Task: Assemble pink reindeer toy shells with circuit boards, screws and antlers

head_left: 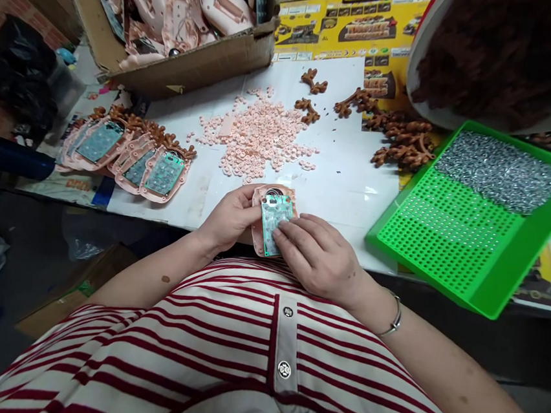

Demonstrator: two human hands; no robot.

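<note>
My left hand (pixel 232 218) grips the left edge of a pink plastic shell half (pixel 255 234) at the table's front edge, thumb on top. A green-edged circuit board (pixel 275 213) lies in the shell, with a dark round part at its upper end. Fingers of my right hand (pixel 322 253) rest together on the board's right side; whether they pinch a small part is hidden. Just beyond is a heap of small pink plastic pieces (pixel 262 137). To the left lie several similar shells with boards (pixel 164 173), brown antler-shaped pieces at their upper ends.
A cardboard box (pixel 206 63) of pink shells stands at the back left. Loose brown antler pieces (pixel 403 141) lie right of the heap. A green perforated tray (pixel 447 249) holds many small metal screws (pixel 498 169). Behind it, a large tub (pixel 418 84) holds brown pieces.
</note>
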